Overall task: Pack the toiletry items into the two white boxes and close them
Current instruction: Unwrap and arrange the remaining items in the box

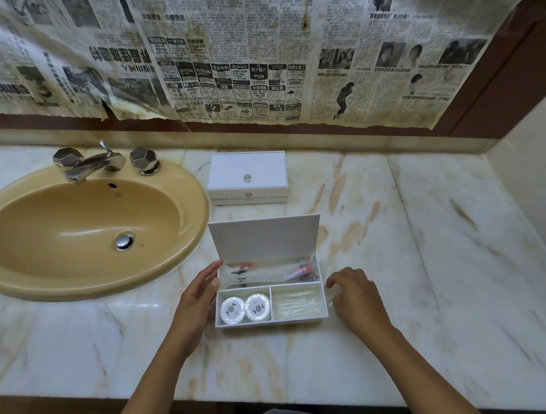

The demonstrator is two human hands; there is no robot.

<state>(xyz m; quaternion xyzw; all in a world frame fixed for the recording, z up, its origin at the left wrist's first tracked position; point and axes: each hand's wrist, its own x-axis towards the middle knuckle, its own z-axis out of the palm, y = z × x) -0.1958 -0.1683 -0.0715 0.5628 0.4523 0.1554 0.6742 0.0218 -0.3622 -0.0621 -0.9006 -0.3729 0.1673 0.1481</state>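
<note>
An open white box (pixel 271 321) sits on the marble counter in front of me, its lid (pixel 265 238) standing upright. Its back compartment holds clear-wrapped toothbrush packets (pixel 267 270). The front left compartment has two round wrapped soaps (pixel 245 308). The front right one holds clear-wrapped items (pixel 296 302). My left hand (pixel 199 294) rests against the box's left wall, fingers apart. My right hand (pixel 353 293) hovers by the right wall, fingers curled, touching a clear plastic wrapper (pixel 330 285). A second white box (pixel 247 176) with a small round knob stands closed behind.
A tan oval sink (pixel 29 277) with a chrome faucet (pixel 87 165) takes up the left of the counter. Newspaper (pixel 229 53) covers the wall behind. The marble counter (pixel 421 232) stretches right to a side wall. The counter's front edge runs just below my forearms.
</note>
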